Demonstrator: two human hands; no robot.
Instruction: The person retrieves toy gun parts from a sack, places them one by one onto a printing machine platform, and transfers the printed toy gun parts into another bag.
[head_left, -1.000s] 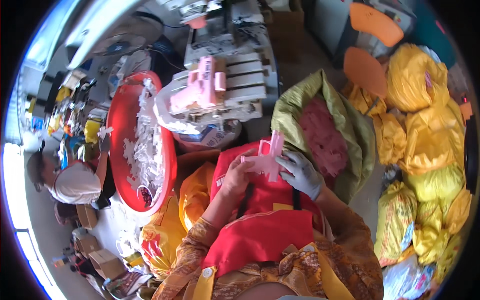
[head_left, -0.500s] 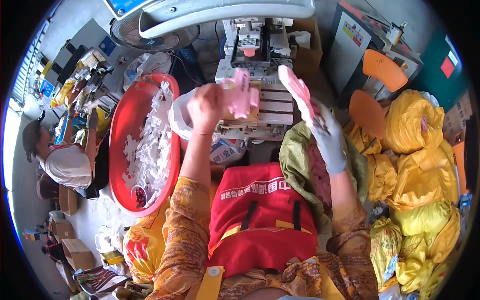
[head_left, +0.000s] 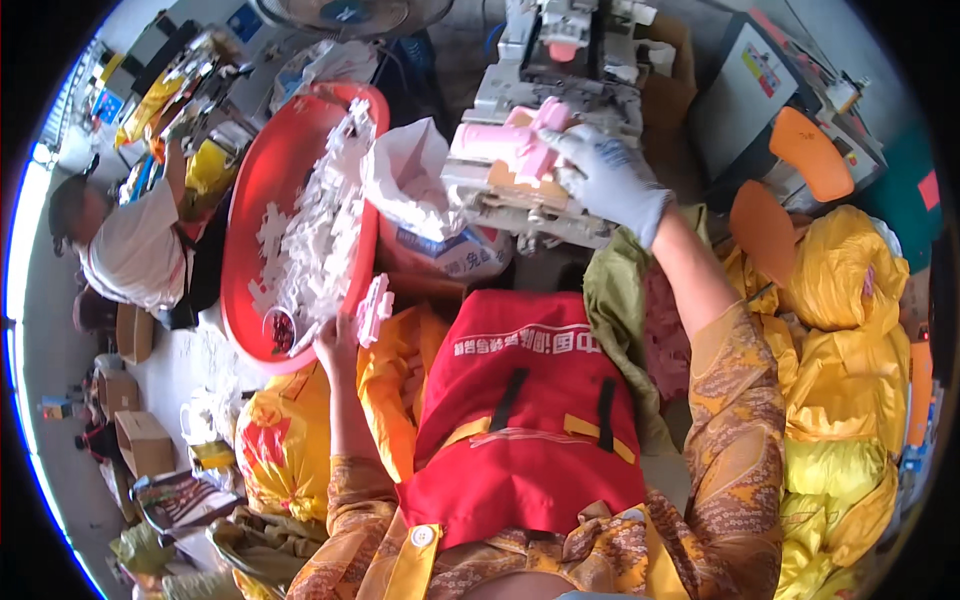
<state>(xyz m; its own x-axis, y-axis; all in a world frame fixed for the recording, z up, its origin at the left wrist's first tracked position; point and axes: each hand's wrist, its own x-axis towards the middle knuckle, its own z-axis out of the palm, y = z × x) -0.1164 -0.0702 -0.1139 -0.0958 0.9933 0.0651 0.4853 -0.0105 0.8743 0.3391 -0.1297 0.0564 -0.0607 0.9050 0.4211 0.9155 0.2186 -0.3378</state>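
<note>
Lap: red apron [head_left: 520,420] spread over the person's legs, nearest of all.
Beside the lap: green sack [head_left: 618,285] at the right, its mouth partly hidden by the right forearm; orange bag [head_left: 392,385] at the left.
Basin: red basin [head_left: 262,165] at the left, heaped with white pieces [head_left: 315,220].
Worktop: pale slatted worktop [head_left: 465,188] ahead, with a machine [head_left: 565,35] at its far end; the upper pink part [head_left: 490,143] lies on it.
Room: yellow sacks [head_left: 845,370] and an orange chair [head_left: 815,155] at the right; a co-worker [head_left: 135,245] seated far left.
Left hand [head_left: 335,338]: bare, low by the basin's near rim, fingers closed around one end of the lower pink part [head_left: 374,312].
Right hand [head_left: 612,180]: gloved in grey, arm stretched forward, fingers touching the upper pink part's right end; I cannot tell whether they grip it.
Edges: the basin's right rim stands just beside the lower pink part; a white bag [head_left: 408,175] fills the space between basin and worktop.
Open room: a gap separates the apron from the worktop's near edge.
</note>
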